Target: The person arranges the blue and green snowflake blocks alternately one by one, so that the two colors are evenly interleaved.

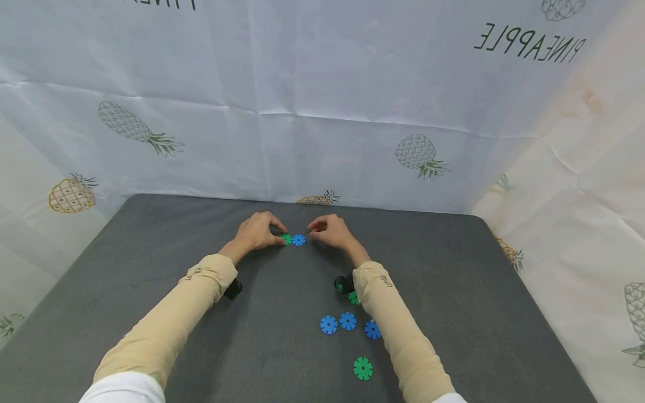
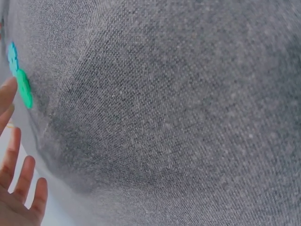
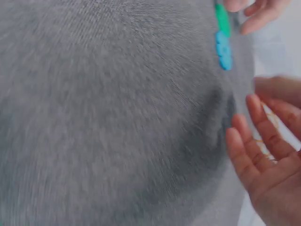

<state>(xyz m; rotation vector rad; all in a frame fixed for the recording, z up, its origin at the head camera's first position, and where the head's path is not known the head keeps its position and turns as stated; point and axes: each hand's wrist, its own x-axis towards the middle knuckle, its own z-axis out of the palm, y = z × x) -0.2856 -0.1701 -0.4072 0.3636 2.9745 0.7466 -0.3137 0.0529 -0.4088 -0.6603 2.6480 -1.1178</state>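
At the far middle of the table, a green notched disc (image 1: 286,239) lies edge to edge with a blue notched disc (image 1: 299,240). My left hand (image 1: 257,231) pinches the green disc at its outer side between thumb and finger. In the left wrist view, the thumb of the left hand (image 2: 19,183) is at the green disc (image 2: 24,88), the other fingers spread. My right hand (image 1: 332,230) is just right of the blue disc, holding nothing. The right wrist view shows the right hand (image 3: 273,160) with loosely extended fingers, apart from the blue disc (image 3: 223,50).
Nearer on the grey table (image 1: 282,347) lie blue discs (image 1: 328,324), a green disc (image 1: 363,368) and another green disc (image 1: 354,298) beside the right sleeve, which partly covers one blue disc (image 1: 372,329). A pineapple-print cloth (image 1: 322,157) hangs behind the far edge.
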